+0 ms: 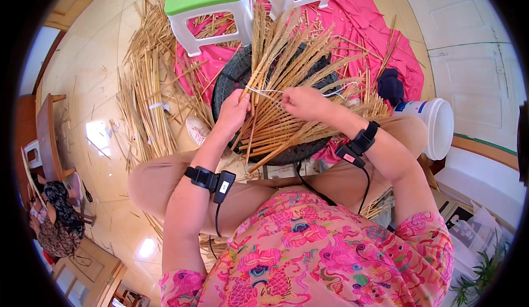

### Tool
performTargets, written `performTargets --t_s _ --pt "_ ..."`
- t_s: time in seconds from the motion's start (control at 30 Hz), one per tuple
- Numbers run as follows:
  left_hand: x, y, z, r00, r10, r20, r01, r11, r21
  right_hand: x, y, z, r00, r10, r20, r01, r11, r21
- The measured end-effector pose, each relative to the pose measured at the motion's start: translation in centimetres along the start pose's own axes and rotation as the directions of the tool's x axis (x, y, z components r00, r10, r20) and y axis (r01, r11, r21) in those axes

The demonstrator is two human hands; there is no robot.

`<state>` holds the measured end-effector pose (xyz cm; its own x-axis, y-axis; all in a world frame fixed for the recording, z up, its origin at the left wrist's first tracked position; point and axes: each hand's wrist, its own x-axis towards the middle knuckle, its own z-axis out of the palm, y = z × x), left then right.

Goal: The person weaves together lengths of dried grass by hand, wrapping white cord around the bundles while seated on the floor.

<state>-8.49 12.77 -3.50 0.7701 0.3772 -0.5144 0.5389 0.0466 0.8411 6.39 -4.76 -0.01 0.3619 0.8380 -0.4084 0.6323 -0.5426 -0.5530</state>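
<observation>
Held stalks: in the head view, a small bunch of plumed stalks (258, 77) sits in the left hand (234, 111), passing up out of the fist just beside the thumb and forefinger, above the dark round tub (221, 89)
White string: the cord (266, 92) crosses the bunch just above the left fist and runs nearly straight to the right hand (305, 103), a loose length curving out past that hand's far side
Left grip: fingers curled together, clamped on the bunch
Right grip: fingers folded together on the string, the exact pinch hidden by the knuckles
Left forearm: reaches up and slightly inward from the lower edge, back of the hand partly upward, a black band (203, 178) near the wrist
Right forearm: comes in slantwise from the lower right, elbow bent outward, fist knuckles up, level with the string
Plumes of the bunch: point away from the person, up and a little right
Long axis of the bunch: slants from lower left to upper right, steeper than most of the fanned stalks (284, 121) lying across the tub
Fanned stalks: cut ends toward the person and left, feathery heads up and right
</observation>
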Motion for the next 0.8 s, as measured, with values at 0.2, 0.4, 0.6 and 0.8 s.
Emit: performTargets --t_s 0.2,0.4,0.6,0.8 --pt "-0.2 0.0 0.2 0.997 0.045 -0.059 -0.042 0.998 0.052 -0.3 0.2 -3.4 0.971 0.169 0.170 -0.100 0.930 -0.353" --pt "-0.5 0.8 0.3 0.998 0.032 -0.047 -0.029 0.997 0.066 0.1 1.3 -4.9 0.778 0.083 -0.622 -0.393 0.837 -0.380" --pt "-0.4 0.5 0.3 0.997 0.049 -0.053 -0.047 0.998 0.050 1.5 -1.6 -3.1 0.847 0.070 -0.527 -0.085 0.996 -0.003" --pt "-0.7 1.6 0.4 0.997 0.051 -0.062 -0.045 0.995 0.094 2.2 -2.2 1.9 0.953 -0.026 -0.301 -0.036 0.979 -0.199"
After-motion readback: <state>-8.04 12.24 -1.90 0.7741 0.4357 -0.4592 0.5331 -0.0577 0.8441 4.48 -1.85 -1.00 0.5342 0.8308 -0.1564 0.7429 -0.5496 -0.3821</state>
